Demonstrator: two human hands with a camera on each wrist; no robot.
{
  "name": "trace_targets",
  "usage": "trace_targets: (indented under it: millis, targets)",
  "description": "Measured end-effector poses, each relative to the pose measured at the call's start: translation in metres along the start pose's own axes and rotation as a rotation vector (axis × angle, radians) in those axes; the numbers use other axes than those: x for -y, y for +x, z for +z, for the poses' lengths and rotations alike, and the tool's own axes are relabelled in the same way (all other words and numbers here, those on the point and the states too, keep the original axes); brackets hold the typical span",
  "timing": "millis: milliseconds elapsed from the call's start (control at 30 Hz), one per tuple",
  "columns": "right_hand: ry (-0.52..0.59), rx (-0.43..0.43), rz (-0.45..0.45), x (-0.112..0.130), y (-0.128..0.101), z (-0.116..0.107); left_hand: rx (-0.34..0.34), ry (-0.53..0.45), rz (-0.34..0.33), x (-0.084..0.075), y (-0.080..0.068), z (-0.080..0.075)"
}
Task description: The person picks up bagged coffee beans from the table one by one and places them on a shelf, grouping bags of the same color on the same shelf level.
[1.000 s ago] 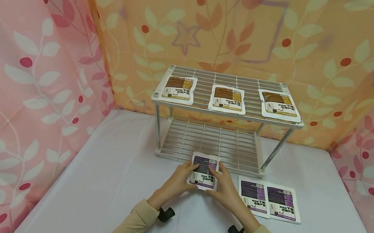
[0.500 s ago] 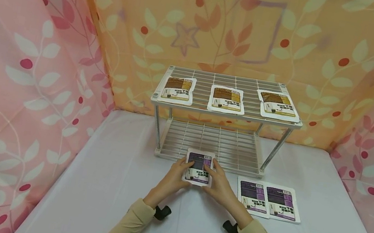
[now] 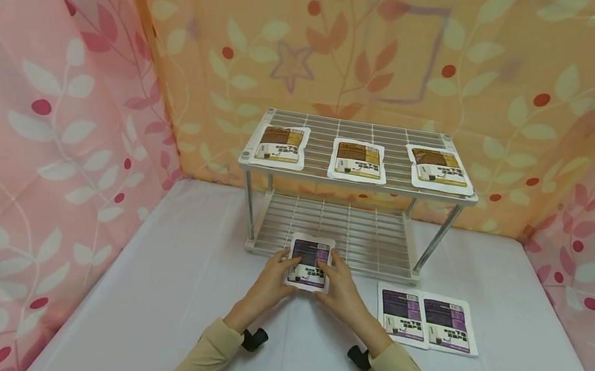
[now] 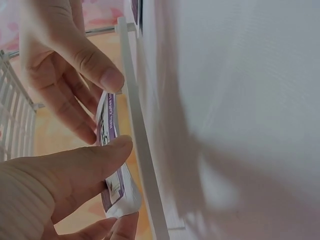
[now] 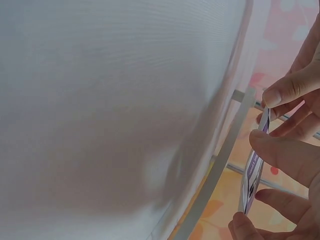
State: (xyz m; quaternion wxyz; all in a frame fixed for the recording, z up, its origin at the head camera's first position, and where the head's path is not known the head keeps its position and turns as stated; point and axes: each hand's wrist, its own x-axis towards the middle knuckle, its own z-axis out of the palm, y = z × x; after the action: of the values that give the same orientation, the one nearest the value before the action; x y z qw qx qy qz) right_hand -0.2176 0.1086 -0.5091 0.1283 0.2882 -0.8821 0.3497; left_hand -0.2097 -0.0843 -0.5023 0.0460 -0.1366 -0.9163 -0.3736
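Note:
Both hands hold one flat white-edged pouch (image 3: 312, 248) with a purple label, face up at the front of the shelf's lower tier. My left hand (image 3: 267, 285) pinches its left side, and my right hand (image 3: 343, 293) pinches the right. In the left wrist view the pouch (image 4: 113, 130) is seen edge-on, with "Hello, Coffee" printed on it. The right wrist view also shows the pouch (image 5: 252, 172) edge-on, thumbs on the near edge and fingers behind. Two more purple pouches, a left one (image 3: 402, 315) and a right one (image 3: 448, 322), lie overlapping on the table, right of my right hand.
A two-tier white wire rack (image 3: 356, 185) stands at the back of the white-covered table (image 3: 184, 298). On its upper tier lie a left brown pouch (image 3: 280, 145), a middle brown pouch (image 3: 359, 160) and a right brown pouch (image 3: 439, 168). Patterned cloth walls surround the table.
Both hands have moved left and slightly toward the rack with the purple pouch between them. The pouches on the rack and table stay where they were; the head view has shifted slightly.

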Motion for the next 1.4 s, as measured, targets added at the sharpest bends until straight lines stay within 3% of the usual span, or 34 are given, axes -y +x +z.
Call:
trace_targets:
  millis: [133,333,800,1067,1400]
  targets:
    - [-0.034,0.011,0.017,-0.001,0.007,0.005,-0.021,0.03,0.002,0.003,0.001,-0.001]
    - [-0.069,0.033,0.029,0.0,0.015,0.009,-0.045,-0.012,-0.007,0.008,0.001,-0.006]
    - [-0.072,0.04,0.005,-0.002,0.032,0.024,-0.116,0.018,0.053,0.024,0.005,-0.014]
    - [-0.052,0.031,0.009,-0.002,0.04,0.032,-0.083,0.038,0.018,0.034,0.012,-0.015]
    - [-0.089,0.043,0.039,-0.002,0.051,0.041,-0.094,0.058,0.054,0.038,0.023,-0.022]
